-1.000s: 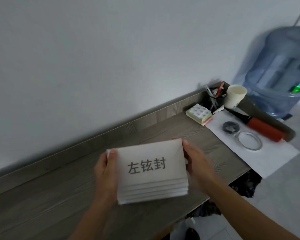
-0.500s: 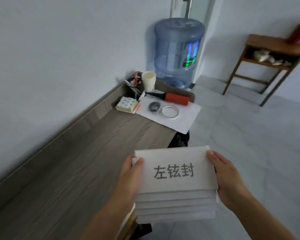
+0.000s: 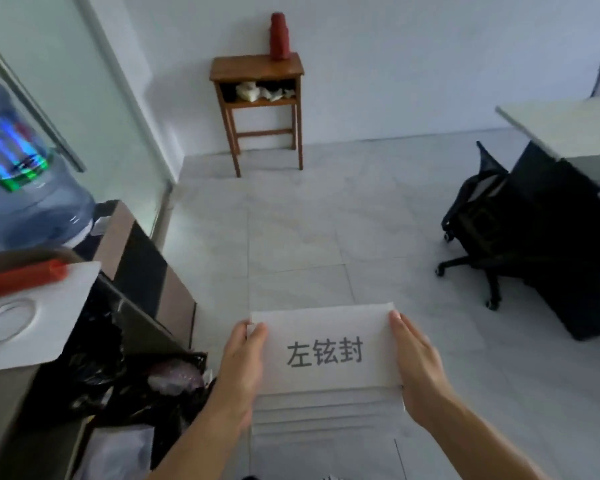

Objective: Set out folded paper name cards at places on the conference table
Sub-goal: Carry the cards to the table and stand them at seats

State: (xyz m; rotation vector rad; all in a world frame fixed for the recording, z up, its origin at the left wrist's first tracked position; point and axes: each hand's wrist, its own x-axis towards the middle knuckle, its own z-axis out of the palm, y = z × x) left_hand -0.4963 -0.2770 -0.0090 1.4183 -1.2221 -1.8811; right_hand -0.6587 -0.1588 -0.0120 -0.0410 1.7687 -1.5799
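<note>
My left hand (image 3: 241, 370) clamps the left short edge of the stack of name cards (image 3: 326, 355), thumb over the top card. Stack lies between both hands, long axis running left to right, above bare floor. Top card reads 左铉封. My right hand (image 3: 418, 372) presses the right edge. Pale table (image 3: 568, 128) lies beyond the stack, nearer my right hand.

Open tiled floor (image 3: 291, 237) is seen from 11 to 1 o'clock. Passage at 9 is blocked by the counter (image 3: 142, 265) and black bags (image 3: 125, 382), at 2 by the office chair (image 3: 482, 216) and desk (image 3: 568, 133). A wooden stand (image 3: 257, 69) is set at 12.
</note>
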